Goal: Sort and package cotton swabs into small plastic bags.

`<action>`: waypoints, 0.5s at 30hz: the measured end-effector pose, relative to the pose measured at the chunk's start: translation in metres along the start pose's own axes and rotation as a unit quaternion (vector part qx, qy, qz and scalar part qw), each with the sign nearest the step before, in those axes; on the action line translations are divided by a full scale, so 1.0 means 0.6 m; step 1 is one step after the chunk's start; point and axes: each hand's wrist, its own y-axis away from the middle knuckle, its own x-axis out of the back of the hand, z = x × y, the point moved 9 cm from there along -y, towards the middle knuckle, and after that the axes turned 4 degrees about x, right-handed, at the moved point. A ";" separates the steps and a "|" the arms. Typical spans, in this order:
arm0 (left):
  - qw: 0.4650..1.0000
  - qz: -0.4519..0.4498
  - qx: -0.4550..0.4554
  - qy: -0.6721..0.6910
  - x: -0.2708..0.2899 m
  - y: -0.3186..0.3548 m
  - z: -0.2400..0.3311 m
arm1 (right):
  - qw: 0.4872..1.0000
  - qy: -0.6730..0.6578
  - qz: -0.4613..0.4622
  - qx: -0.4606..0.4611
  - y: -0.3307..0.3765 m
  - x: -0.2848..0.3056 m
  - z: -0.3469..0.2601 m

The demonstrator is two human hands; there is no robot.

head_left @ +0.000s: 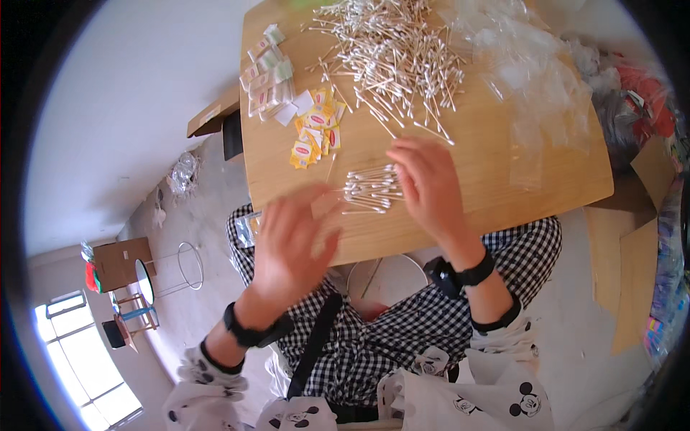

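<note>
Overlapping at the left of the worktop [481, 161], pale packets [269, 82] lie in an uneven pile, liable to slide apart if a sleeve were to catch them. Nearer the person, the left hand [295, 233] appears blurred, its fingers loosely spread. Just beyond it lie yellow-and-white cards [316, 133], loose and unweighted, which a sweep of the wrist could scatter. A single swab [332, 167] shows close to the left fingertips; whether they grasp it cannot be told, and a weak pinch could let it drop. At centre, between the two hands, the small group of cotton swabs [370, 188] lies roughly parallel but unbound; because the shafts are thin, an uneven push could splay them or send some over the near edge. Beyond it, the large heap [395, 54] has strays reaching toward the group, so a careless drag could mix the two. The right hand [430, 179] is at the group's right end, fingers curved; whether they grip any swab cannot be told, and hard squeezing could flatten the tips. Farther right, crumpled clear plastic bags [546, 86], if snagged, could sweep into the heap.
</note>
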 end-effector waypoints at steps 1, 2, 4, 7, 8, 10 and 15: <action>0.996 0.000 0.091 0.025 -0.024 0.005 -0.056 | 0.999 0.038 -0.038 0.007 -0.001 -0.020 -0.016; 0.996 0.003 0.092 0.020 -0.052 0.015 -0.081 | 0.999 0.034 -0.035 0.011 -0.001 -0.032 -0.027; 0.983 -0.038 0.163 0.076 -0.104 0.030 -0.129 | 0.989 0.123 -0.079 0.022 0.005 -0.062 -0.038; 0.982 -0.036 0.168 0.084 -0.132 0.034 -0.132 | 0.979 0.164 -0.121 0.009 0.027 -0.100 -0.036; 0.980 -0.034 0.174 0.091 -0.138 0.036 -0.136 | 0.979 0.162 -0.122 0.011 0.031 -0.108 -0.038; 0.982 0.001 0.162 0.093 -0.131 0.028 -0.135 | 0.973 0.185 -0.139 -0.004 0.031 -0.119 -0.034; 0.976 0.021 0.177 0.128 -0.133 0.029 -0.147 | 0.963 0.217 -0.163 0.012 0.035 -0.148 -0.031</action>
